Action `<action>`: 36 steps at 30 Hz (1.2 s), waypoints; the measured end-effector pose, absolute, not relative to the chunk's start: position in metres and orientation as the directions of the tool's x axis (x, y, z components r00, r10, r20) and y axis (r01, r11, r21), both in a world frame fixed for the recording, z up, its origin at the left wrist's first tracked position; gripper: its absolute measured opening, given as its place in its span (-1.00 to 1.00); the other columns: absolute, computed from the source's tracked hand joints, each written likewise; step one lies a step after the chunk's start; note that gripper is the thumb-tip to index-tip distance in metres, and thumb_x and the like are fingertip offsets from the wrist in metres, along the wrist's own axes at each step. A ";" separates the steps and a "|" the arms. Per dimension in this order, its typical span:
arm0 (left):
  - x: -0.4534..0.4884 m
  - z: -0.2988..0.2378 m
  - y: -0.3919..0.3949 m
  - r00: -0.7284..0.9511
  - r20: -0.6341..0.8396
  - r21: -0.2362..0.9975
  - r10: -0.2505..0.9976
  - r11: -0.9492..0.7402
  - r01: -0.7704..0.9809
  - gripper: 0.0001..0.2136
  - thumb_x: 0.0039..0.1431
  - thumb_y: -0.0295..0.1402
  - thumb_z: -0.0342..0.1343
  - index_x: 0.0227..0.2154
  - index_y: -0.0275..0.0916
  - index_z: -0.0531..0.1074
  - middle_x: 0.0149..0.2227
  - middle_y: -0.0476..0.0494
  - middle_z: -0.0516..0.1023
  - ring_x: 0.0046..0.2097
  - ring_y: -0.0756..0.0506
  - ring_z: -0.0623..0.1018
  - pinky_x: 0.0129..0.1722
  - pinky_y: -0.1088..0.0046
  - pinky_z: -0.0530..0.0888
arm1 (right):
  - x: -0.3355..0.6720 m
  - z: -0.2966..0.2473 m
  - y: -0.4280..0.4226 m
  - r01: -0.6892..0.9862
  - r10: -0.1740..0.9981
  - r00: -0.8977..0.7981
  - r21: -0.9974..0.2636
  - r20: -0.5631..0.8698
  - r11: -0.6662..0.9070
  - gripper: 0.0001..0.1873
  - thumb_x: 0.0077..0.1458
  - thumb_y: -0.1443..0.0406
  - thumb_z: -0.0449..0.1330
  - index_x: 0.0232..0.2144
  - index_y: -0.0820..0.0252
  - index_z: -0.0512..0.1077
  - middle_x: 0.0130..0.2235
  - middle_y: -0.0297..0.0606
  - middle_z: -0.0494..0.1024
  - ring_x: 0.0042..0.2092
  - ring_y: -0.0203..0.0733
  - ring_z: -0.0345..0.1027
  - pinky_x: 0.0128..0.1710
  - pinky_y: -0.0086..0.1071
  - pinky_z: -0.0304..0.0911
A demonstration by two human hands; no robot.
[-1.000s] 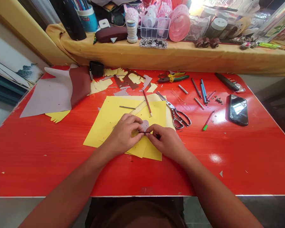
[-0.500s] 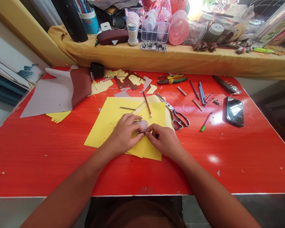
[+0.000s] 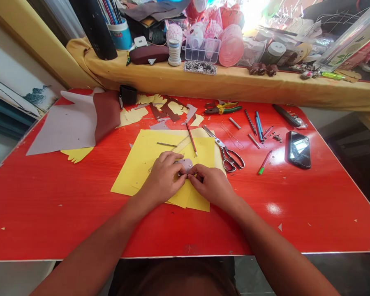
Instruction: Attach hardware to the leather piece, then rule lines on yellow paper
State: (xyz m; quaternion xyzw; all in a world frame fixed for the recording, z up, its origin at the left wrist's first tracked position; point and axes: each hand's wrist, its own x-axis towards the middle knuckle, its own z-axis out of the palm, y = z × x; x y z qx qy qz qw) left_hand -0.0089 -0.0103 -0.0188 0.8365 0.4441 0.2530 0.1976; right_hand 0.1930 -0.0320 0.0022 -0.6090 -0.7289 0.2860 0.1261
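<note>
1. Mauve cutout [image 3: 186, 165] is held over stacked yellow sheets [image 3: 148, 172], near the middle of the red table [image 3: 49, 213].
2. Left hand [image 3: 163, 181] curls its fingers around the cutout's left side.
3. Right hand [image 3: 211, 185] pinches its lower edge between fingertips.
4. Scissors [image 3: 230, 158] lie just right of the sheets.

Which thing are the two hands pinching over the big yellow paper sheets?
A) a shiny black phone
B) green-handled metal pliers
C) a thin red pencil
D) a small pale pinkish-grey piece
D. The fingers of the left hand and right hand meet on the small pale pinkish-grey piece, just above the yellow paper sheets.
</note>
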 end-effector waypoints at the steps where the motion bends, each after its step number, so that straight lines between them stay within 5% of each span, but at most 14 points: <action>1: -0.009 -0.019 -0.010 0.476 0.249 0.557 0.844 -0.526 0.642 -0.89 0.28 -0.45 0.21 -0.38 -0.16 0.49 0.16 -0.19 0.54 0.24 -0.31 0.38 0.24 -0.02 0.44 | 0.193 0.002 -0.032 0.818 0.960 -0.224 -0.568 -0.167 0.092 -0.86 0.30 0.25 0.22 -0.17 0.10 0.58 -0.50 -0.40 0.50 -0.46 -0.23 0.28 -0.42 -0.37 -0.09; 22: -0.006 -0.018 -0.009 0.459 0.232 0.574 0.858 -0.501 0.647 -0.89 0.24 -0.48 0.22 -0.34 -0.14 0.42 0.11 -0.20 0.58 0.20 -0.31 0.43 0.21 -0.02 0.44 | 0.189 0.004 -0.027 0.862 0.955 -0.225 -0.497 -0.194 0.102 -0.88 0.31 0.25 0.21 -0.18 0.11 0.56 -0.42 -0.34 0.62 -0.38 -0.17 0.42 -0.42 -0.36 -0.10; 31: -0.021 -0.008 0.006 0.288 0.051 0.818 0.956 -0.205 0.537 -0.78 0.28 -0.24 0.19 -0.03 -0.08 0.51 0.09 -0.11 0.59 0.14 -0.22 0.54 0.15 0.15 0.50 | 0.186 0.005 -0.026 0.883 0.951 -0.224 -0.458 -0.212 0.106 -0.87 0.32 0.23 0.20 -0.17 0.09 0.54 -0.41 -0.33 0.64 -0.36 -0.16 0.45 -0.43 -0.34 -0.12; 36: -0.019 0.007 0.023 0.269 0.026 0.677 0.963 -0.215 0.704 -0.80 0.30 -0.26 0.17 -0.09 -0.13 0.59 -0.01 -0.13 0.64 0.08 -0.25 0.55 0.07 0.14 0.50 | 0.185 0.007 -0.026 0.892 0.952 -0.210 -0.442 -0.222 0.094 -0.86 0.32 0.22 0.21 -0.17 0.08 0.55 -0.41 -0.32 0.64 -0.35 -0.14 0.47 -0.43 -0.33 -0.14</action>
